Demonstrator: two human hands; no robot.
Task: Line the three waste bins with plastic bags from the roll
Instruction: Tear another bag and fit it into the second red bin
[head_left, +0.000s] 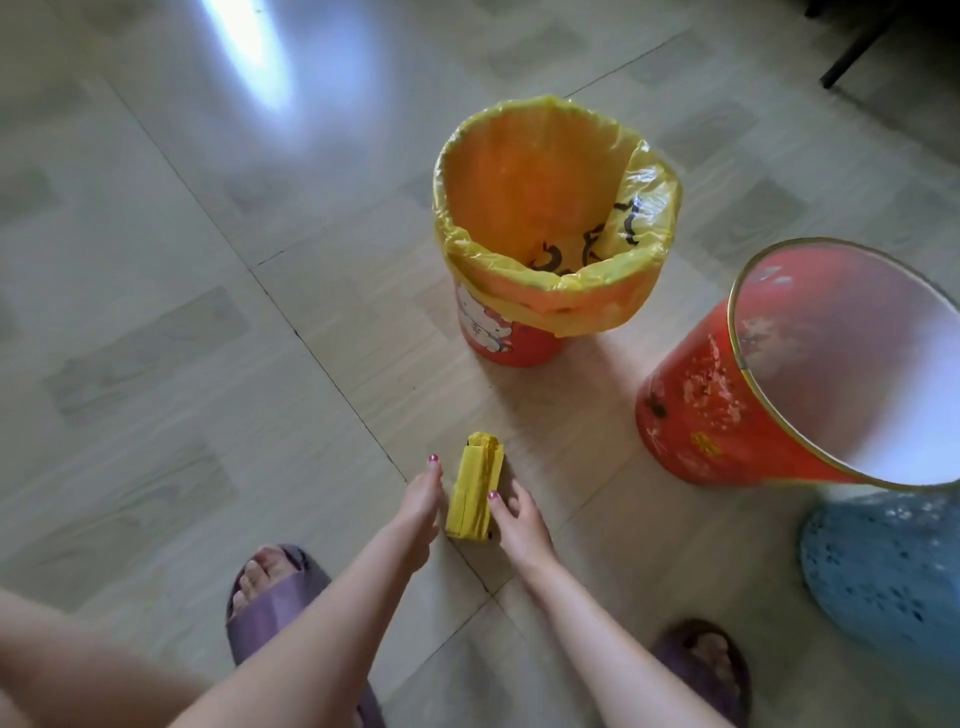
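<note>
The flat yellow roll of thin plastic bags (474, 486) lies on the glossy pale tiled floor (156, 312), and both hands have reached it. The left hand (420, 506) lies along its left edge with straight fingers, gripping nothing that I can see. The right hand (519, 522) curls against the right edge, thumb on top, so it seems to pinch the roll (the contact is small and slightly blurred).

The likeliest slip is the film: slick and clingy, it may tear crookedly at a perforation or come off two bags at once if pulled one-handed. The smooth tile could also let the roll skate away.

The small red round bin with a cartoon print (511, 343) already wears a crinkled, translucent yellow bag (550, 291) folded over its rim. The larger red tapered bin with a gold rim (727, 410), just right of it, shows a bare matte white inside. Touching its near side, a blue perforated bin (883, 571) shows no liner in the part visible
</note>
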